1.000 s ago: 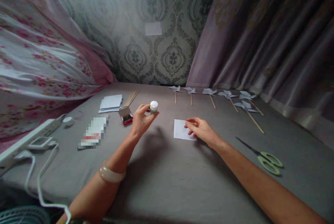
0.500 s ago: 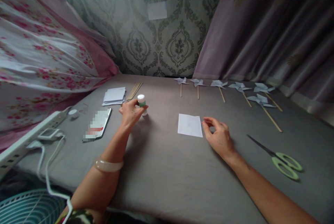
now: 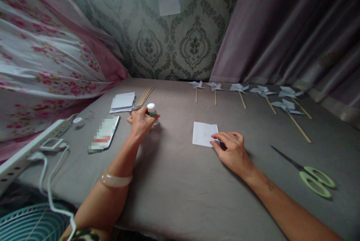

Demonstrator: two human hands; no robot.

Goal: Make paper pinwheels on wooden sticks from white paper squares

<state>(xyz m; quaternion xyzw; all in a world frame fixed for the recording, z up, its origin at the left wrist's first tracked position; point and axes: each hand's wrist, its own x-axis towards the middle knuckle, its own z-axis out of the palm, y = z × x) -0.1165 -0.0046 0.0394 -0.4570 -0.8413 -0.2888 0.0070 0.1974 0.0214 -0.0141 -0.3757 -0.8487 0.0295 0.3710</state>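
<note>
The white paper square [image 3: 202, 133] lies flat, partly under the right hand [image 3: 233, 154], thumb and forefinger narrowly parted over its right side; contact is unclear. Left of the square, the left hand [image 3: 140, 123] grips a white-capped tube [image 3: 152, 110], upright; right of the square lie scissors [image 3: 305, 169].

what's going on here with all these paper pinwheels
A person's left hand grips a small white-and-green tube. The right hand, fingers parted, is at the right edge of a white paper square; contact is unclear. Six pinwheels lie toward the far right, scissors nearer. A paper stack and loose sticks lie beyond the left hand.
</note>
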